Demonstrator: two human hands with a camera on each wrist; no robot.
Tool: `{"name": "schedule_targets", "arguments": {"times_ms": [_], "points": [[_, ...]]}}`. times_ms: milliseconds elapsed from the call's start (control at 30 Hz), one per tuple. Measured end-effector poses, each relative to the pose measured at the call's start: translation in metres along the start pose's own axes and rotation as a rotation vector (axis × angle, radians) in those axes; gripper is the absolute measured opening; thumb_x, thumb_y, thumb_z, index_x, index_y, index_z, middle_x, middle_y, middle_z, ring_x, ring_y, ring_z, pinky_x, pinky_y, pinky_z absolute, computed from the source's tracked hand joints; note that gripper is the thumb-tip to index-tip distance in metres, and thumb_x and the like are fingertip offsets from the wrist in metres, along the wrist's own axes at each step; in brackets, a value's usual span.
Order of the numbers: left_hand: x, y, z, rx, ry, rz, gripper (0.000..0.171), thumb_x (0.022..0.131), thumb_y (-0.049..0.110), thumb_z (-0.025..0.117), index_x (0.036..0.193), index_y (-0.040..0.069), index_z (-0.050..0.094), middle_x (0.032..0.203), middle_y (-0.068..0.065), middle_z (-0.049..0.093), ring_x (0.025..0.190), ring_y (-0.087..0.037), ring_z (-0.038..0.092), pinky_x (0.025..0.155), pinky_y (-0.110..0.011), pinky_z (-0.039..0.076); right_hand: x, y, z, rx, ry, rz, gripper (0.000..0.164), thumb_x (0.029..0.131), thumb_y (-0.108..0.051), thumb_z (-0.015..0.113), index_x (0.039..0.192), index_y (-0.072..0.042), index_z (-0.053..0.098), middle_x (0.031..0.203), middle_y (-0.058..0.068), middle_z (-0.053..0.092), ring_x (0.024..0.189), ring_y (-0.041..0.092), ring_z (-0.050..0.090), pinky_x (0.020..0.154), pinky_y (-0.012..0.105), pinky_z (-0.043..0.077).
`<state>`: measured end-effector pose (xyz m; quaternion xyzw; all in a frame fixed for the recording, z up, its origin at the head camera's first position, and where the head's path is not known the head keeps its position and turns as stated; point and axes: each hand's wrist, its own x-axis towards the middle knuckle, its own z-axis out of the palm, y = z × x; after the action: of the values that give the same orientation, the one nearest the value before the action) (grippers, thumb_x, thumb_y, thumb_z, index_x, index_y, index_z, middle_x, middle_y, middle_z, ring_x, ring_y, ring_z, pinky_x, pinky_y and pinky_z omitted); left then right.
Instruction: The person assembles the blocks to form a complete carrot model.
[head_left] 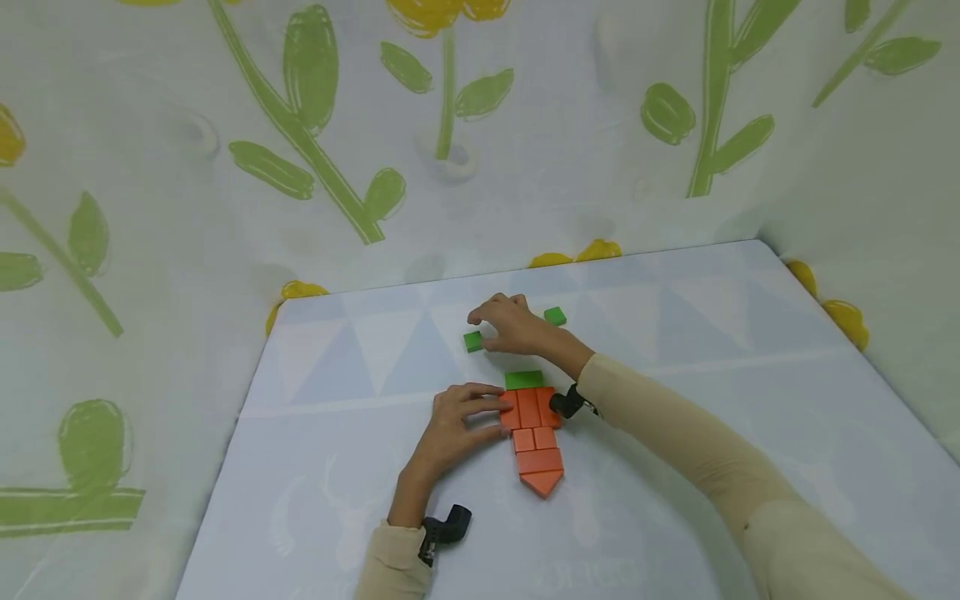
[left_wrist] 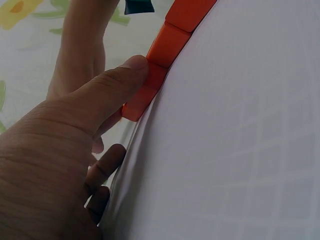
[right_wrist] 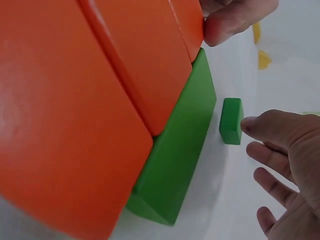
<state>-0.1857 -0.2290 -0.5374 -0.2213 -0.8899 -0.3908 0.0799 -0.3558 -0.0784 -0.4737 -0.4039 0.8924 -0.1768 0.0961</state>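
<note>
Orange blocks (head_left: 528, 408) lie flat in a carrot-like shape, ending in a pointed orange block (head_left: 542, 483) at the near end. A long green block (head_left: 523, 380) lies against their far edge. My left hand (head_left: 453, 429) rests beside the shape, with fingertips touching its left side and the thumb on an orange block (left_wrist: 152, 75) in the left wrist view. Beyond the shape, my right hand (head_left: 513, 327) hovers with fingers spread. Its thumb tip is at a small green block (right_wrist: 231, 121), touching or almost touching it. Another small green block (head_left: 555, 316) lies behind that hand.
The blocks lie on a white table (head_left: 315, 467) printed with pale blue triangles. Its far edge meets a flower-patterned cloth (head_left: 525, 192). A small black wrist camera (head_left: 448, 527) is strapped to each wrist; the right one hangs close over the orange blocks.
</note>
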Motion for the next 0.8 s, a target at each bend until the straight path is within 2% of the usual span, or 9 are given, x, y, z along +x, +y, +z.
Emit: {"name": "schedule_targets", "arguments": {"times_ms": [233, 500, 667, 800], "points": [[0.001, 0.003, 0.003, -0.001, -0.009, 0.001, 0.033, 0.085, 0.034, 0.08, 0.116, 0.025, 0.076, 0.132, 0.007, 0.06, 0.12, -0.017, 0.05, 0.102, -0.051, 0.027, -0.002, -0.002, 0.004, -0.039, -0.01, -0.032, 0.034, 0.091, -0.016, 0.074, 0.125, -0.014, 0.069, 0.12, -0.001, 0.068, 0.126, 0.023, 0.046, 0.105, 0.054, 0.025], [0.001, 0.0, 0.001, 0.01, 0.004, 0.007, 0.032, 0.084, 0.034, 0.081, 0.115, 0.026, 0.076, 0.131, 0.007, 0.061, 0.12, -0.018, 0.051, 0.101, -0.053, 0.028, -0.018, 0.0, -0.006, -0.036, 0.027, -0.107, 0.033, 0.09, -0.015, 0.075, 0.122, -0.016, 0.071, 0.121, -0.003, 0.068, 0.123, 0.021, 0.048, 0.102, 0.051, 0.028], [0.0, -0.001, 0.0, 0.014, 0.013, 0.015, 0.031, 0.085, 0.035, 0.081, 0.115, 0.027, 0.076, 0.131, 0.008, 0.061, 0.12, -0.017, 0.05, 0.101, -0.052, 0.029, -0.031, 0.001, -0.009, -0.03, 0.016, -0.153, 0.032, 0.09, -0.015, 0.075, 0.122, -0.017, 0.071, 0.121, -0.004, 0.068, 0.123, 0.021, 0.048, 0.101, 0.049, 0.031], [0.0, 0.0, 0.0, 0.017, -0.004, -0.008, 0.032, 0.086, 0.038, 0.079, 0.116, 0.029, 0.076, 0.132, 0.01, 0.06, 0.12, -0.014, 0.049, 0.103, -0.048, 0.027, -0.041, 0.001, -0.011, -0.038, -0.009, -0.164, 0.033, 0.09, -0.014, 0.074, 0.123, -0.018, 0.071, 0.12, -0.005, 0.068, 0.125, 0.021, 0.048, 0.101, 0.048, 0.032]]}}
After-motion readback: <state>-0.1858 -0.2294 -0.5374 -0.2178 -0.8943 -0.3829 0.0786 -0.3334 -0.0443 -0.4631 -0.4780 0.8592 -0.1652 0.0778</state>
